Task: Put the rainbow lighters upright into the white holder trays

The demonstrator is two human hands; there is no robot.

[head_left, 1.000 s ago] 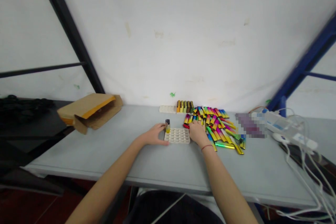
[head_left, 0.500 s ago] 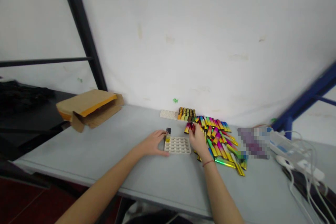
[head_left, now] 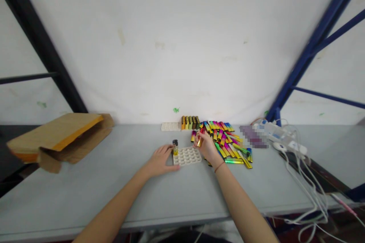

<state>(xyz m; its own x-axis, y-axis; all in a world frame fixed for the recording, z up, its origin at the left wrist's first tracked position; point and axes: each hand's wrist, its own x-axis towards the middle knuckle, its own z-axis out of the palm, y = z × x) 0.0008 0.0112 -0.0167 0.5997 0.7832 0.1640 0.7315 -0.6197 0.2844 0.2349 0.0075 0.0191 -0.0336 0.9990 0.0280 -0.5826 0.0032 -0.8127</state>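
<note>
A white tray with rows of holes (head_left: 188, 156) lies flat on the grey table. One gold lighter with a dark top (head_left: 175, 148) stands upright in its back left corner. My left hand (head_left: 161, 161) rests at the tray's left edge, thumb and fingers spread apart and holding nothing. Above the tray's right back corner, my right hand (head_left: 205, 145) pinches a shiny red and gold lighter (head_left: 200, 136), tilted slightly. Right behind that hand spreads a loose pile of metallic rainbow-coloured lighters (head_left: 225, 136); the hand hides part of it.
At the wall stand a second white tray (head_left: 170, 126) and a block of upright lighters (head_left: 190, 122). An opened cardboard box (head_left: 65, 134) lies at left. Far right are a blurred purple item (head_left: 253, 136), a power strip (head_left: 281, 134) and tangled white cables (head_left: 308, 182).
My right hand has lifted the red lighter from the pile's left side, bringing it upright into clear sight. My left hand stays beside the tray. The whole view has shifted and levelled.
</note>
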